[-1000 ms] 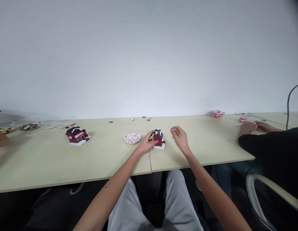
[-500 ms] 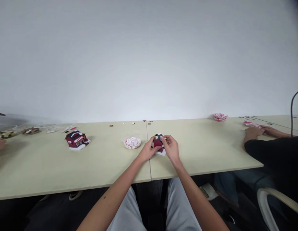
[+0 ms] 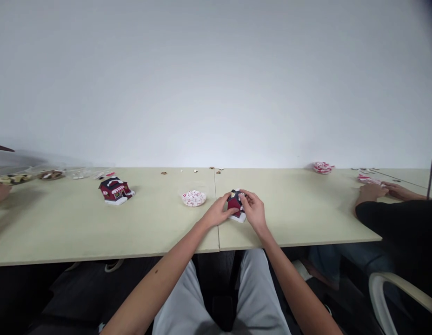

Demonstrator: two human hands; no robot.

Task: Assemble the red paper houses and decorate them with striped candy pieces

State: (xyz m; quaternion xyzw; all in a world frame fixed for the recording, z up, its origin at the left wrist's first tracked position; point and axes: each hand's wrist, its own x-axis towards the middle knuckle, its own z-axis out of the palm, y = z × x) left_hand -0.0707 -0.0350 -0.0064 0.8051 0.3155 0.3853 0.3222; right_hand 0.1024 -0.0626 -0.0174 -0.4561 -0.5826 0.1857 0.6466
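Just right of the table seam, a small model house (image 3: pixel 234 203) with dark red walls, a dark roof and a white base stands between my hands. My left hand (image 3: pixel 217 212) is closed around its left side, thumb across the red wall. Fingers of my right hand (image 3: pixel 253 208) pinch at the roof's right side; whatever small piece they may hold is hidden. A clear bowl (image 3: pixel 194 198) of small white-and-red pieces sits left of my left hand. Farther left stands a second red model house (image 3: pixel 115 190) with a dark, white-trimmed roof.
Several small loose bits (image 3: pixel 218 172) lie along the table's wall edge. Containers of brown and cream pieces (image 3: pixel 50 175) stand at far left, near another person's hand (image 3: pixel 0 193). At right, a co-worker's hands (image 3: pixel 379 190) handle red-and-white pieces by a red-and-white bowl (image 3: pixel 323 168).
The camera view has shifted slightly. My hands stay on the house, with the right fingers still at its roof and only slightly moved.
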